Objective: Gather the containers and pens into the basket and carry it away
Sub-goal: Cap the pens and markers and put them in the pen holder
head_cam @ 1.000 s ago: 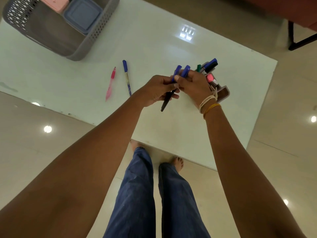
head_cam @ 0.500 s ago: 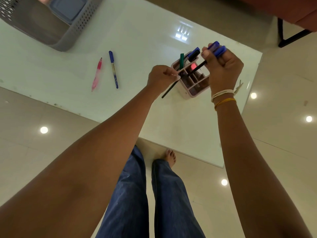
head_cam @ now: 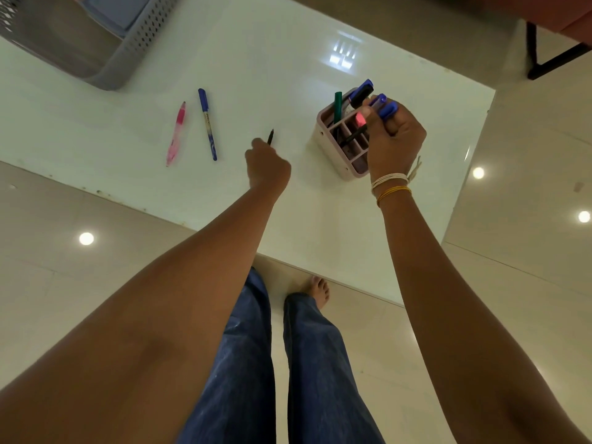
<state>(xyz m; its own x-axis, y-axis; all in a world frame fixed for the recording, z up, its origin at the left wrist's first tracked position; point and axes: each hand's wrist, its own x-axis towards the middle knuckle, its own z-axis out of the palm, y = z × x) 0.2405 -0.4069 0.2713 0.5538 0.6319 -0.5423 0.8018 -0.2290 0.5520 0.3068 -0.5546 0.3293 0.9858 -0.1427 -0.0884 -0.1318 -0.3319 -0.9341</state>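
looks like an indoor room, home or office unclear: glossy tiled floor (head_cam: 519, 129) mirroring ceiling lights, a white bench (head_cam: 256, 59) mid-frame, a dark furniture leg (head_cam: 533, 49) upper right.

Two loose pens are being counted on the glossy white tabletop (head_cam: 256, 59): one pink translucent pen (head_cam: 176, 133) and one blue-capped pen with a pale barrel (head_cam: 207, 124). One thin black pen (head_cam: 270, 137) is being held in the left hand (head_cam: 267, 163). Two blue-capped black pens (head_cam: 384, 107) are being gripped in the right hand (head_cam: 395, 139). One pale pink divided pen holder (head_cam: 333, 145) is being counted too, with roughly three markers poking out, exact number hard to tell. One grey perforated plastic basket (head_cam: 128, 52), one blue lidded container (head_cam: 118, 14) inside.
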